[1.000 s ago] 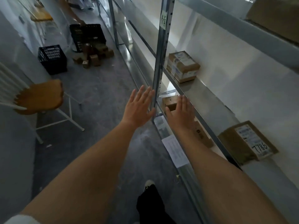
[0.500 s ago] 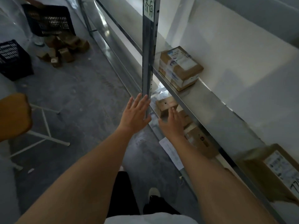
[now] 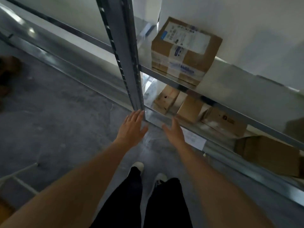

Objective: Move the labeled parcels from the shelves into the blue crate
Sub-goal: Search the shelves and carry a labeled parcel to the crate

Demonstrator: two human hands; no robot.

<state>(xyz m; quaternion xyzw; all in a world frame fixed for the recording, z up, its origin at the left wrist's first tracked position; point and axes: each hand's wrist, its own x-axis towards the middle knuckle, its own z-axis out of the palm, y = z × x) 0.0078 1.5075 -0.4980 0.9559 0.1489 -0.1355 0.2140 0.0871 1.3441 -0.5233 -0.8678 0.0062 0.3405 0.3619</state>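
A brown cardboard parcel with a white label (image 3: 185,50) stands on the upper metal shelf (image 3: 246,89). On the lower shelf lie several smaller brown parcels: one with a small hole (image 3: 167,99), a plain one (image 3: 190,108) and a flat one (image 3: 225,122). A larger box (image 3: 268,153) rests at the right. My left hand (image 3: 131,128) and my right hand (image 3: 174,130) are both stretched forward, empty, fingers apart, in front of the lower shelf. The left hand is at the foot of the shelf post. No blue crate is in view.
A grey metal shelf post (image 3: 125,55) rises just ahead of my left hand. A white paper sheet (image 3: 194,139) lies at the lower shelf's edge. My dark trouser legs and white shoes (image 3: 138,167) stand on the grey concrete floor. A white chair leg (image 3: 18,171) shows at left.
The view has tilted down and closer to the shelf; the crates and chair seat at left have left the frame. Both hands have dropped lower toward the bottom shelf, still empty.
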